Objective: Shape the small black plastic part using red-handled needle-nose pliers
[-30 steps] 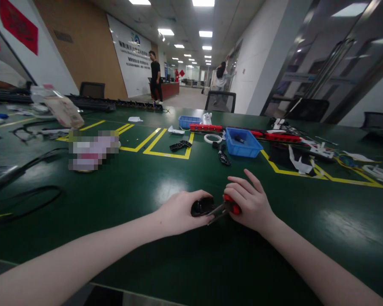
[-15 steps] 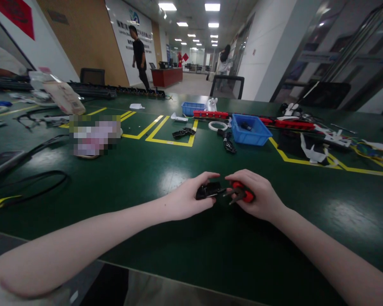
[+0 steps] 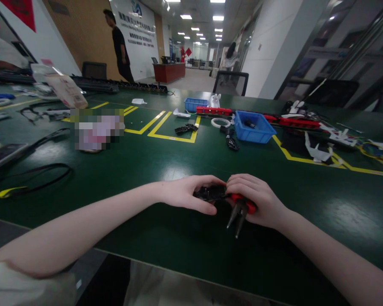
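My left hand [image 3: 191, 194] is curled round a small black part [image 3: 209, 193], whose exact kind I cannot make out. Against its right side, my right hand [image 3: 258, 197] grips red-handled pliers [image 3: 238, 214]. Their two metal jaws point down toward me and stand a little apart. The fingertips of my right hand reach the right end of the black part, close to the fingers of my left hand. Most of the pliers' handles are hidden in my right palm.
Farther back on the green table [image 3: 140, 170] stand a blue bin [image 3: 255, 131] with a black item inside and a smaller blue bin [image 3: 196, 104]. Black parts [image 3: 185, 128], a white ring [image 3: 220, 123] and a black cable bundle [image 3: 230, 139] lie nearby. A person [image 3: 121, 51] walks in the background.
The pliers' jaws have swung from pointing left at the black part to pointing down toward me. My right fingertips have moved onto the black part. The background person has shifted left.
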A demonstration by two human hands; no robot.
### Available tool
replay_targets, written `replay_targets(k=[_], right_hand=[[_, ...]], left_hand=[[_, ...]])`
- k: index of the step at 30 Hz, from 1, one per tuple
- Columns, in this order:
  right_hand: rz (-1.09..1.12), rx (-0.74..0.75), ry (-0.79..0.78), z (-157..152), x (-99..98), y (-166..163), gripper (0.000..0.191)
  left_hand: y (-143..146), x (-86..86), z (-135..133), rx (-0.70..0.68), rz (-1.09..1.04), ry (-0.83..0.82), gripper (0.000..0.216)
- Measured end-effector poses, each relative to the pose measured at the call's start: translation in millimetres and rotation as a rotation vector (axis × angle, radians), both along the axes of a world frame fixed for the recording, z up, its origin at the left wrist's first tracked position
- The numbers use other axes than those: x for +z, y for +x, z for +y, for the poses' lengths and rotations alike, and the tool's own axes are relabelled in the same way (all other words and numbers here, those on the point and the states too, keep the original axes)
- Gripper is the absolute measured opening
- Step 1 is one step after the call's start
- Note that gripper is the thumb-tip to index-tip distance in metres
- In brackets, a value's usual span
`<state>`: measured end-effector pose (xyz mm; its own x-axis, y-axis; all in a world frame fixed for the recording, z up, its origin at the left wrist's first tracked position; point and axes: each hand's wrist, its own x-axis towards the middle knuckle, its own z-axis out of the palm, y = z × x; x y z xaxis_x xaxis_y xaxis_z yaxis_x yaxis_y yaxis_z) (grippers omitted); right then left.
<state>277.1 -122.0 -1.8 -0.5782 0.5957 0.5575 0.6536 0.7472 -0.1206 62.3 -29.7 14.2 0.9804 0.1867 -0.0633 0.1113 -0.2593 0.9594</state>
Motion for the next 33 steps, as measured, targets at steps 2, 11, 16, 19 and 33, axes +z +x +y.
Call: replay_targets(k=[2, 11, 16, 19, 33], right_hand=[[0.017, 0.017, -0.026, -1.7, -0.2, -2.2, 0.017], [-0.013, -0.005, -0.007, -2.6, 1.1, -4.3, 0.019], [-0.056, -0.060, 0.005, -1.6, -0.1, -0.5, 0.027], [-0.084, -0.086, 0.038, -0.8, 1.1, 0.7, 0.033], [-0.361, -0.406, 0.160, -2.5, 13.7, 4.5, 0.001]], left_hand=[[-0.5, 0.4, 1.2, -0.014, 0.019, -0.046, 0.055], [-0.1, -5.8, -8.4, 0.049, 0.047, 0.043, 0.064], [0.2, -6.5, -11.8, 0.057, 0.053, -0.008, 0.060], [0.3, -6.2, -10.5, 0.097, 0.040, 0.033, 0.058], [3.8, -4.3, -24.3, 0.269, 0.078, 0.118, 0.061]])
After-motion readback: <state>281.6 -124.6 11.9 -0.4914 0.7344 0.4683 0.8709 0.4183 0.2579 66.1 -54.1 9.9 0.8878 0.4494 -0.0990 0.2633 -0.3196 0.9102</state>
